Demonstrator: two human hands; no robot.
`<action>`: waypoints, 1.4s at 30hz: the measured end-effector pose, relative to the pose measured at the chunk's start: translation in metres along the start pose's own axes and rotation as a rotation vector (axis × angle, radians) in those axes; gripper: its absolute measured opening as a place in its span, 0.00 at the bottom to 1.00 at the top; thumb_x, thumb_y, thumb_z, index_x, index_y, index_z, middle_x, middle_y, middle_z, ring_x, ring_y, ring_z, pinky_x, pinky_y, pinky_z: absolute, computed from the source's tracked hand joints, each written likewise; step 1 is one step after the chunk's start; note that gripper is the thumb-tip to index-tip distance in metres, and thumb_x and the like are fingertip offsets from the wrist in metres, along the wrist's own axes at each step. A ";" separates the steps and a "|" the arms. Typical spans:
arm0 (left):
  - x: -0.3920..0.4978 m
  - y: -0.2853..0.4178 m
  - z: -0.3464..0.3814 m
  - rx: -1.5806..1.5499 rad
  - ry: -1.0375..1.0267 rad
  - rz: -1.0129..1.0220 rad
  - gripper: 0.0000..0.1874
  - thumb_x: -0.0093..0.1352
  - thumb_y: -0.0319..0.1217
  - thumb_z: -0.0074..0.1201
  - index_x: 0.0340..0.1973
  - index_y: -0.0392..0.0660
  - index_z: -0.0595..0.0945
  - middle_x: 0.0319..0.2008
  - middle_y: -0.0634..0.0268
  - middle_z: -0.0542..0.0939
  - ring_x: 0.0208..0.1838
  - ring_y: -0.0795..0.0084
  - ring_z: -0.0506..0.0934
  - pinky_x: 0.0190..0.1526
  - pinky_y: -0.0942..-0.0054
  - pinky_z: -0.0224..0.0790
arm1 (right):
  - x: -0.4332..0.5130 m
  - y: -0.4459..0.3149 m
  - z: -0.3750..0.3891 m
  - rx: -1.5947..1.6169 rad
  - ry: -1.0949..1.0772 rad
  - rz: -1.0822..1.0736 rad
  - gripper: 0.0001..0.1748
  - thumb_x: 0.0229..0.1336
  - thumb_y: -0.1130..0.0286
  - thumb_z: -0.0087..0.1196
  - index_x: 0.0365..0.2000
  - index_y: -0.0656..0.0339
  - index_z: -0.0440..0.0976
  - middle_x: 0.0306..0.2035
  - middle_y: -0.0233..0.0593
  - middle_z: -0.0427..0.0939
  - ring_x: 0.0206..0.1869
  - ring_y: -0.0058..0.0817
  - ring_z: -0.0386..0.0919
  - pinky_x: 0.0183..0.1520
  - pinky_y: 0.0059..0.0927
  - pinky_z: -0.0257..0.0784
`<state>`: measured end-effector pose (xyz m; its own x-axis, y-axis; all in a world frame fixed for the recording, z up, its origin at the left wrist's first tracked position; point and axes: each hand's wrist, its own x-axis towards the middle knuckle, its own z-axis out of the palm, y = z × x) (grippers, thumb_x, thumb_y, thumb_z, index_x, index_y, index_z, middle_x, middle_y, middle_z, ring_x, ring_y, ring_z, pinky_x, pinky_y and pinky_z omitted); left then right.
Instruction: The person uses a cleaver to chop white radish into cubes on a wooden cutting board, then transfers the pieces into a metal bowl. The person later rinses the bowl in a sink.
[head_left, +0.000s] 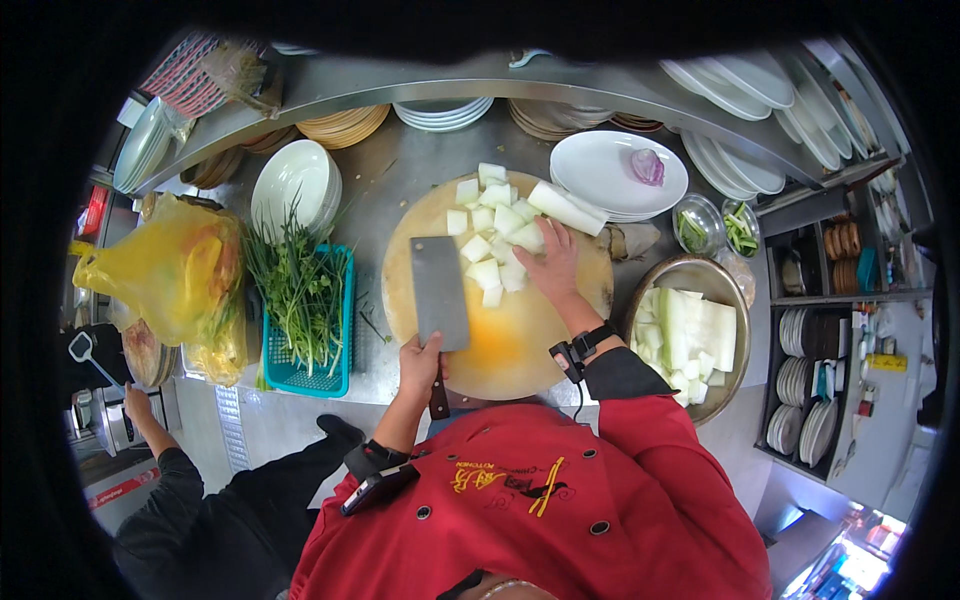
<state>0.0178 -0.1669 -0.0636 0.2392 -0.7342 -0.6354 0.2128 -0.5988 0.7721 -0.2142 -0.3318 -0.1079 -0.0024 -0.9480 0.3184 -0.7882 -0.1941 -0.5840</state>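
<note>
My left hand (421, 367) grips the dark handle of a cleaver (439, 292), whose broad blade lies over the left part of a round cutting board (495, 375). Cut chunks of pale melon-like vegetable (480, 247) are heaped at the board's middle and far side. My right hand (553, 259) is on the right edge of the heap, thumb and fingers around one larger chunk (527, 236). Just beyond it, a long uncut piece (566, 208) reaches over the board's far right edge. A metal bowl (739, 300) at the right holds more pieces, large and small.
Left: teal basket (306, 386) of green onions and herbs, white bowls (294, 184), yellow plastic bag (165, 262). Far right: oval plates (592, 161) with a purple onion piece (647, 166), small bowls (697, 225) of cut greens. A shelf edge (480, 90) crosses beyond. Another person (217, 517) stands at left, holding a utensil.
</note>
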 end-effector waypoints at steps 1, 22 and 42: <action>0.001 0.000 0.003 0.005 -0.022 0.010 0.11 0.74 0.35 0.52 0.36 0.39 0.74 0.14 0.66 0.72 0.12 0.73 0.69 0.15 0.73 0.62 | 0.000 0.000 0.002 0.020 0.016 -0.036 0.34 0.49 0.51 0.66 0.55 0.53 0.71 0.57 0.47 0.71 0.61 0.51 0.64 0.65 0.53 0.57; -0.025 0.014 0.031 0.085 -0.124 0.069 0.10 0.75 0.34 0.51 0.35 0.40 0.74 0.15 0.67 0.72 0.12 0.76 0.68 0.15 0.75 0.61 | -0.057 -0.103 0.002 0.353 0.013 -0.193 0.31 0.43 0.60 0.66 0.51 0.54 0.74 0.60 0.46 0.65 0.63 0.60 0.57 0.66 0.58 0.58; -0.093 0.037 0.213 0.647 -0.772 0.557 0.14 0.75 0.38 0.52 0.33 0.39 0.77 0.17 0.68 0.74 0.18 0.77 0.73 0.21 0.74 0.64 | -0.117 0.031 -0.238 -0.178 0.530 -0.083 0.33 0.42 0.66 0.68 0.52 0.57 0.72 0.63 0.49 0.65 0.66 0.58 0.59 0.67 0.58 0.56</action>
<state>-0.1980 -0.1888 0.0271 -0.5440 -0.8151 -0.1993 -0.3203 -0.0178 0.9472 -0.3845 -0.1671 0.0141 -0.2089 -0.6658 0.7163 -0.8905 -0.1732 -0.4207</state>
